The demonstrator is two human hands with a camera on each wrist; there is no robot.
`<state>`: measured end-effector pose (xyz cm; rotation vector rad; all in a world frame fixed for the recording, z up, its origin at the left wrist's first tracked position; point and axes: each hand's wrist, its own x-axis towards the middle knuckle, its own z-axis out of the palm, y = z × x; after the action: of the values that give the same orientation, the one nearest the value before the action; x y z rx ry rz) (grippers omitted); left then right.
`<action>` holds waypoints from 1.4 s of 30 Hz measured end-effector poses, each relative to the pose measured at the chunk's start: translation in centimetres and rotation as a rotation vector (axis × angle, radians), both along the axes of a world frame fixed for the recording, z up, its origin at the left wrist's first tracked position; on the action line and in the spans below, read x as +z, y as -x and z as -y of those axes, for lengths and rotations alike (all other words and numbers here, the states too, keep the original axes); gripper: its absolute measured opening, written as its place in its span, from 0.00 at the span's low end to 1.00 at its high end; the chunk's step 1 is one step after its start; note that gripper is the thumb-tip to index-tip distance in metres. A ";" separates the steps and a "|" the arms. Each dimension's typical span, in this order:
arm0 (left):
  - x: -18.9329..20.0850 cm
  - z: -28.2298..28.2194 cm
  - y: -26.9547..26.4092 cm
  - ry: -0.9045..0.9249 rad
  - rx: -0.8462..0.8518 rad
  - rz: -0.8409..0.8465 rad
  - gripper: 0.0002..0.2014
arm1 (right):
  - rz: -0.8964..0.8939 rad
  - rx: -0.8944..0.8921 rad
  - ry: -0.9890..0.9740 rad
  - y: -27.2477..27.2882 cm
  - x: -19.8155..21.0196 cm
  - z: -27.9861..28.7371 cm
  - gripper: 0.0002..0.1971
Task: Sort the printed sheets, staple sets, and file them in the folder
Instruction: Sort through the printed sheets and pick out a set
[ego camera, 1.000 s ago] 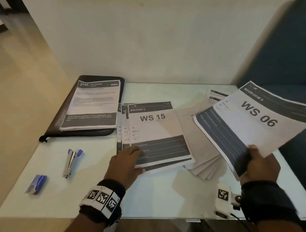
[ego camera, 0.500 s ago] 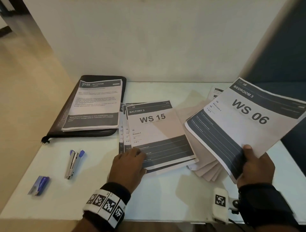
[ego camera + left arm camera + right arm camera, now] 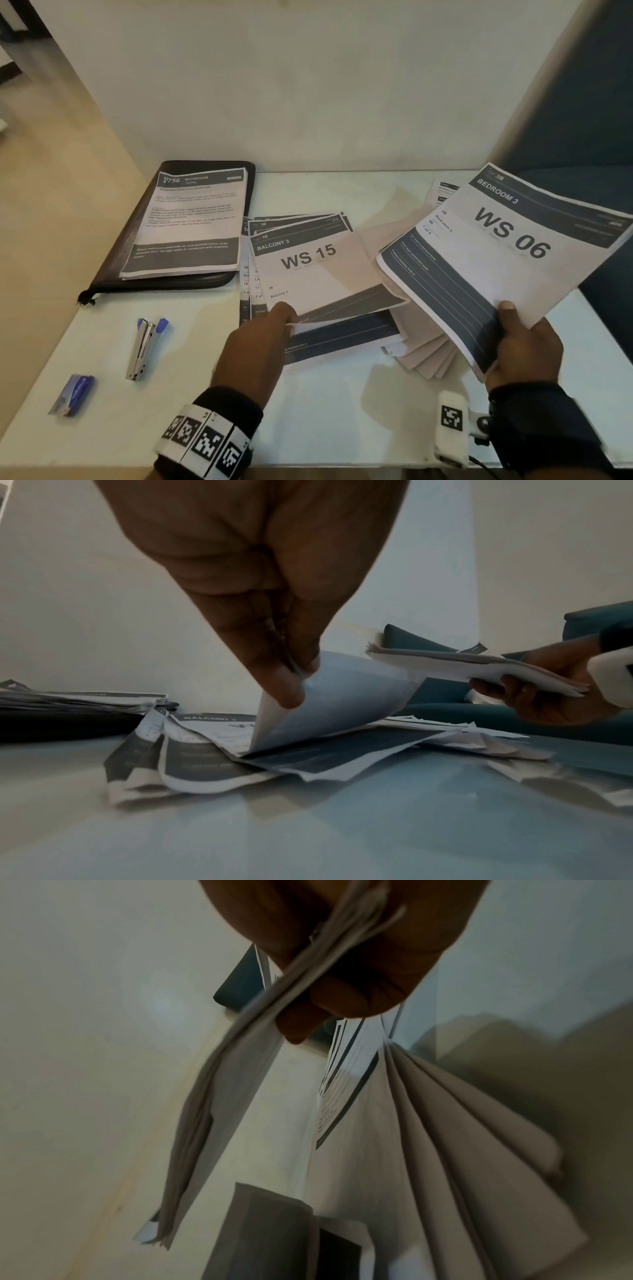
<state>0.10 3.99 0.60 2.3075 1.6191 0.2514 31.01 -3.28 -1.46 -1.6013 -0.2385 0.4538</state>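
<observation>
- A white desk (image 3: 329, 404) is set against a pale wall (image 3: 308, 85).
- A dark blue seat (image 3: 589, 120) is seen at the desk's right side.
- Tan floor (image 3: 51, 178) is seen to the left.

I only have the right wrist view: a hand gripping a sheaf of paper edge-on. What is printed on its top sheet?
Observer: The head view reads WS 06, Bedroom 3, on the sheaf in the right hand.
Reviewer: And the other hand?
Observer: The left hand pinches the near corner of the WS 15 sheet, curled up off the pile beneath.
Reviewer: Stapler in use?
Observer: No, the stapler lies on the table, apart from both hands.
</observation>
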 end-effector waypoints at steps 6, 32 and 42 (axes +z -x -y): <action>0.1 0.2 -0.2 -0.035 -0.015 -0.051 0.08 | -0.017 -0.005 -0.035 0.1 0.2 0.1 0.20; -0.3 -1.7 1.1 -0.062 -0.115 -0.098 0.04 | -0.012 0.046 0.042 0.6 1.1 0.3 0.18; 1.7 0.6 1.8 0.179 -0.058 0.280 0.08 | 0.019 0.053 0.067 0.2 1.2 0.3 0.18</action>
<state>-1.66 3.38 2.28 2.0764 1.3762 0.3810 30.83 -3.54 -0.24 -1.6681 -0.2832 0.4924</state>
